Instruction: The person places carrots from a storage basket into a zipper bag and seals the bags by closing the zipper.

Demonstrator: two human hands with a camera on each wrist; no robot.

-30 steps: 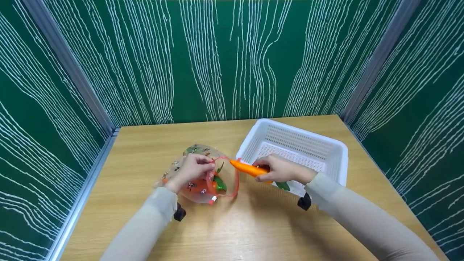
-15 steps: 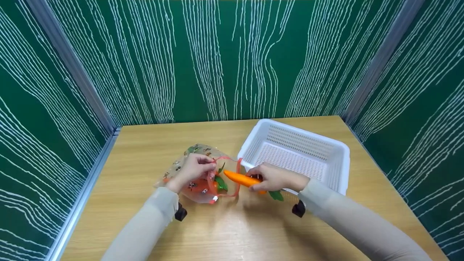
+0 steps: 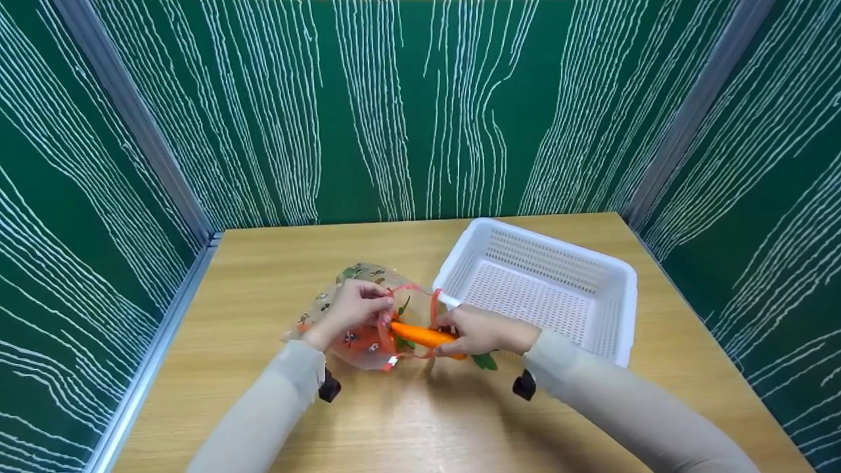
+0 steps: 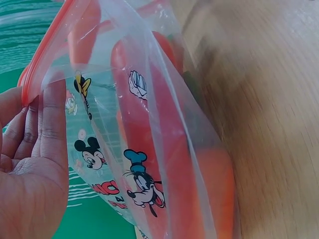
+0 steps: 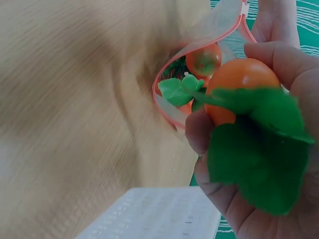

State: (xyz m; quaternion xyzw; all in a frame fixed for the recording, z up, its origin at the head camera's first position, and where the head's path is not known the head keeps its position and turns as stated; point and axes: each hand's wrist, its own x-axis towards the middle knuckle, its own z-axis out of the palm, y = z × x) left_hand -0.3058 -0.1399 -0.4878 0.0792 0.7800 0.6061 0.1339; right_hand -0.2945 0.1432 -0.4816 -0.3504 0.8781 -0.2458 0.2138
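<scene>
My left hand (image 3: 355,303) pinches the red-trimmed rim of a clear zip bag (image 4: 144,119) printed with cartoon figures. The bag lies on the table with its mouth spread toward the right. Through the plastic show a long red item (image 4: 142,134) and orange ones; green leaves (image 5: 174,91) and an orange root top (image 5: 203,60) appear at the mouth in the right wrist view. My right hand (image 3: 483,330) grips an orange carrot (image 3: 420,334) near its leafy end. The carrot's tip is inside the bag's mouth, while its green leaves (image 5: 259,144) stick out behind my fingers.
A white perforated basket (image 3: 624,295) stands at the right, beside and behind my right hand. Under everything is a wooden table (image 3: 394,427). Green walls with white streaks (image 3: 433,112) rise at the back and sides.
My right hand has moved left and slightly down with the carrot, from over the basket's near edge to the bag, and the carrot's tip has entered the mouth. The left hand has stayed nearly still.
</scene>
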